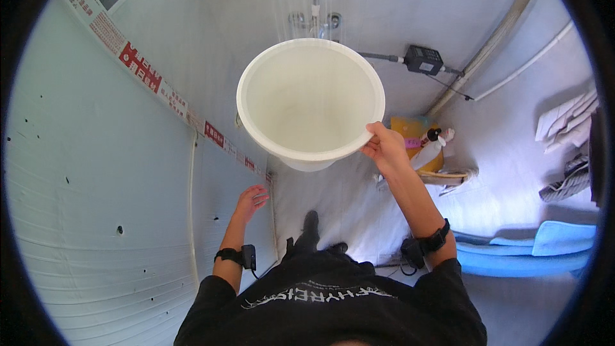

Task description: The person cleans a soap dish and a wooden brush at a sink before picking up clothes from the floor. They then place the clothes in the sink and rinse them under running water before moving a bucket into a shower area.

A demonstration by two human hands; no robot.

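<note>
A large round white plastic basin (310, 101) is held up in front of me, its inside facing my view. Near its lower right rim is my right hand (384, 148), closed on the edge with the thumb on top. Thin streaks of falling water show above and in front of the basin; whether water lies inside cannot be told. My left hand (251, 202) hangs lower left of the basin, apart from it, fingers spread and slightly bent, holding nothing. Behind the basin's far rim a chrome mixer tap (314, 21) is fixed to the wall, with a vertical pipe above it.
A black box (423, 60) sits on the wall piping. At right, several bottles (427, 152) stand by an orange-yellow container (406, 127) on a small shelf. Blue towels (523, 250) and cloths (567, 125) hang farther right. A pale wall panel (105, 154) with printed tape runs along the left.
</note>
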